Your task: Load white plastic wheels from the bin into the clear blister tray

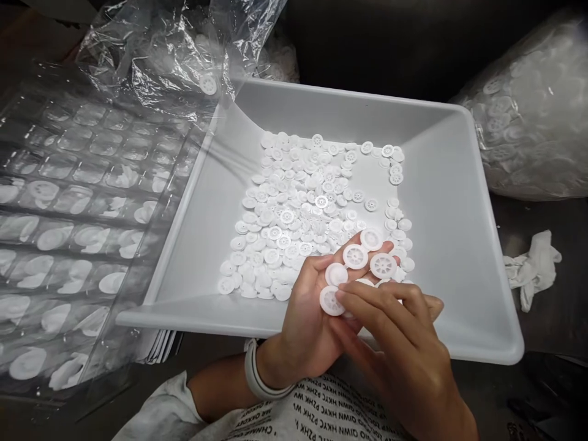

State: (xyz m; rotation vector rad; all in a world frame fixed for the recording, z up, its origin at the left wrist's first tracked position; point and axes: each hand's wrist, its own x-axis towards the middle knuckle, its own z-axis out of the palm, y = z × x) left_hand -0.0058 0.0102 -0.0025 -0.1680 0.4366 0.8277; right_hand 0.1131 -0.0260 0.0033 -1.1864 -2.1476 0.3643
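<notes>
Several small round white plastic discs point(355, 256) with spoked openings lie in my left hand point(303, 318), which is turned palm up and cupped under them. My right hand point(404, 331) reaches across from the right, its thumb and fingers pinched together at the edge of one spoked disc point(331, 301) over the left palm. A plain-faced disc point(336, 274) lies just beyond that one. The fingers partly cover other discs in the palm. Both hands are above the near side of a grey plastic tub point(441, 245), where many loose white discs point(294, 208) are spread over the bottom.
Left of the tub are clear blister trays point(73, 202), with white pieces in many pockets. A crumpled clear plastic bag point(179, 61) overhangs the tub's back left corner. At right stand a full bag of discs point(533, 116) and a crumpled white scrap point(535, 266).
</notes>
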